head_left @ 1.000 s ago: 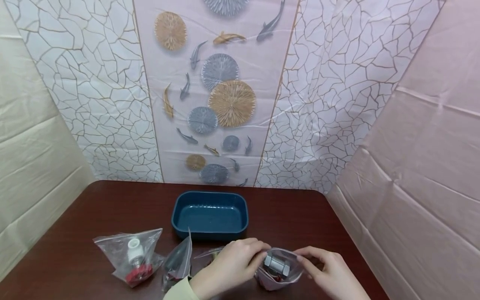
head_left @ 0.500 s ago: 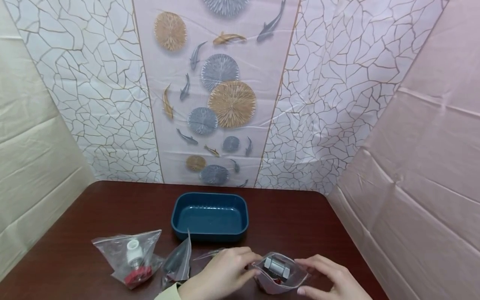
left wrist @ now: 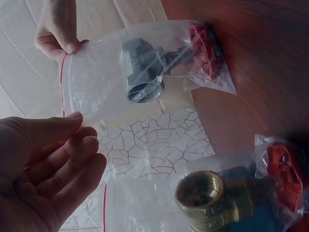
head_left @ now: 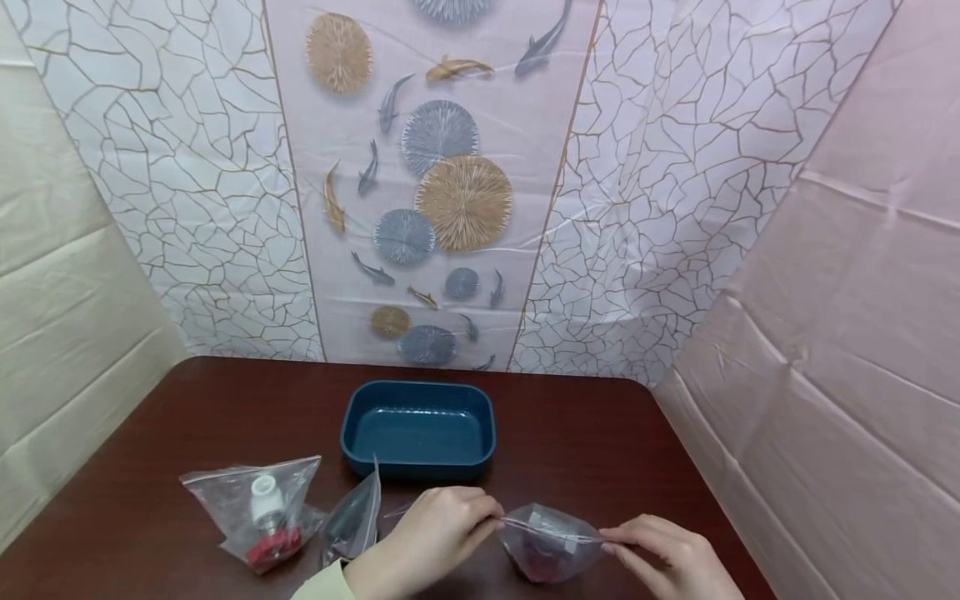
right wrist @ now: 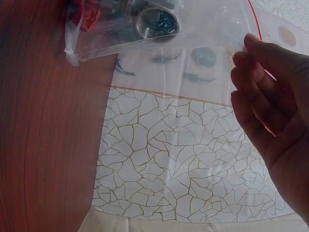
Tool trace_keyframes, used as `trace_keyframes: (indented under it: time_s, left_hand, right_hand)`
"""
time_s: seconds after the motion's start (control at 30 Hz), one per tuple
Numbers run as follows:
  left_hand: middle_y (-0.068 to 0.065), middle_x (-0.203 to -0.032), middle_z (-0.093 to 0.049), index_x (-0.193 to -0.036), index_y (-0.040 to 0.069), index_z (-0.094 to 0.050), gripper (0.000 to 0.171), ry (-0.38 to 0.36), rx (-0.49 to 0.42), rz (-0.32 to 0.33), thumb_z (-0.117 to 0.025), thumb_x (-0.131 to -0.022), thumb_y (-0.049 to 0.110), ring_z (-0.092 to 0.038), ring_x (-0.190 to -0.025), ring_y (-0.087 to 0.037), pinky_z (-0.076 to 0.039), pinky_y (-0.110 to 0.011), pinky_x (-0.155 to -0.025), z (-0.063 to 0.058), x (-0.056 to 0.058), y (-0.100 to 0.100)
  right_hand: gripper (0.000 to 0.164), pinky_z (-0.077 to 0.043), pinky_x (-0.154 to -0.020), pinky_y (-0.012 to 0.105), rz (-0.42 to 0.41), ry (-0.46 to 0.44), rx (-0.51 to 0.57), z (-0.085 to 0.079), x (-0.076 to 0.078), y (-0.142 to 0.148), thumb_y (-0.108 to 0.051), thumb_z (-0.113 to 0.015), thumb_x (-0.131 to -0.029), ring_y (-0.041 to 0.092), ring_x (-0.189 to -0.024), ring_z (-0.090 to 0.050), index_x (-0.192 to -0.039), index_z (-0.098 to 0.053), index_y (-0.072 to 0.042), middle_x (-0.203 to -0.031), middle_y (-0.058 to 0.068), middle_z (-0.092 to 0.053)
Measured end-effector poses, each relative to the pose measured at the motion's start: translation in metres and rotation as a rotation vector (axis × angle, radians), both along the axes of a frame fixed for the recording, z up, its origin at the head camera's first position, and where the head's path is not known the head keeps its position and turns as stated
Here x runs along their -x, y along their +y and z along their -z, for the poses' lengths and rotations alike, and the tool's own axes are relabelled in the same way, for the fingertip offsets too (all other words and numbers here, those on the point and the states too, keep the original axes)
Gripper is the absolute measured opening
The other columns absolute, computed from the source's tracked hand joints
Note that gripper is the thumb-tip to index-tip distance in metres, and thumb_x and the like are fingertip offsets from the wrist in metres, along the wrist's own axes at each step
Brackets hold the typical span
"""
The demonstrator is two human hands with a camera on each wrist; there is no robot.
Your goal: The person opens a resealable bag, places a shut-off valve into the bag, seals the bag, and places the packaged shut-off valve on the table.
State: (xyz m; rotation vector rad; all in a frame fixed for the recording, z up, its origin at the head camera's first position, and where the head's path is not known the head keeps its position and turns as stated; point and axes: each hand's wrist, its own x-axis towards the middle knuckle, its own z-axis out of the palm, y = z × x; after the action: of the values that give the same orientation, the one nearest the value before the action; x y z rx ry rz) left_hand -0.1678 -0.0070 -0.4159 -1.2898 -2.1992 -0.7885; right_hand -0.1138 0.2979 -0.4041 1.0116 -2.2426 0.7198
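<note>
A clear zip bag (head_left: 543, 550) stands at the table's front right, its mouth pulled into a straight line. Inside is a grey metal valve (left wrist: 144, 67) with a red handwheel (left wrist: 206, 52), best seen in the left wrist view. My left hand (head_left: 438, 529) pinches the left corner of the bag's mouth between thumb and finger. At the opposite corner, my right hand (head_left: 667, 554) pinches the edge in the same way. The red zip line (right wrist: 255, 19) runs along the mouth. In the right wrist view the valve's round opening (right wrist: 157, 24) shows through the plastic.
A bag (left wrist: 140, 208) with a brass valve (left wrist: 200, 195) stands beside my left hand. Further left are a dark-looking bag (head_left: 352, 521) and a bag holding a white valve (head_left: 266, 500) with a red handwheel. A blue tray (head_left: 420, 472) sits behind on the brown table (head_left: 585, 450).
The bag's mouth was spread wide with the valve showing; it is now drawn flat. My right hand has come back to the bag's right corner, and the left fingers pinch the left corner.
</note>
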Motion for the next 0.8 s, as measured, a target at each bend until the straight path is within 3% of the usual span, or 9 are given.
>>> trace_keyframes:
  time_s: [0.17, 0.3, 0.57, 0.8]
  left_hand:
    - [0.012, -0.079, -0.059, -0.085, 0.018, -0.068, 0.005, 0.030, 0.022, -0.019, -0.064, -0.089, 0.019, -0.055, -0.071, 0.003, -0.044, -0.014, -0.062, 0.0022, 0.0004, -0.0018]
    - [0.012, -0.079, -0.059, -0.086, 0.018, -0.068, 0.005, 0.051, 0.040, -0.023, -0.064, -0.089, 0.019, -0.056, -0.072, 0.001, -0.045, -0.014, -0.060, 0.0023, 0.0002, -0.0022]
    - [0.011, -0.081, -0.060, -0.088, 0.018, -0.067, 0.009, 0.025, 0.088, -0.003, -0.059, -0.092, 0.019, -0.055, -0.075, 0.002, -0.045, -0.014, -0.061, -0.0013, -0.0007, -0.0017]
    - [0.011, -0.079, -0.059, -0.086, 0.018, -0.066, 0.008, 0.049, 0.080, 0.009, -0.060, -0.091, 0.018, -0.055, -0.073, 0.000, -0.045, -0.014, -0.060, -0.0016, -0.0013, 0.0003]
  right_hand:
    - [0.037, -0.045, -0.065, 0.011, 0.032, 0.075, -0.010, 0.0018, -0.0007, 0.0020, -0.004, -0.082, -0.063, -0.004, -0.079, -0.057, -0.093, -0.070, -0.022, -0.088, -0.015, -0.064]
    - [0.031, -0.045, -0.063, 0.011, 0.007, 0.114, -0.004, 0.0028, 0.0010, 0.0030, -0.007, -0.081, -0.066, -0.004, -0.078, -0.057, -0.092, -0.070, -0.022, -0.087, -0.014, -0.064]
    - [0.029, -0.044, -0.062, 0.013, -0.026, 0.097, -0.023, 0.0009, 0.0012, 0.0020, -0.007, -0.079, -0.070, -0.006, -0.079, -0.056, -0.092, -0.068, -0.023, -0.087, -0.015, -0.063]
    - [0.024, -0.043, -0.066, 0.012, -0.008, 0.099, -0.050, -0.0032, -0.0003, 0.0018, -0.010, -0.077, -0.074, -0.004, -0.078, -0.055, -0.091, -0.067, -0.024, -0.086, -0.016, -0.061]
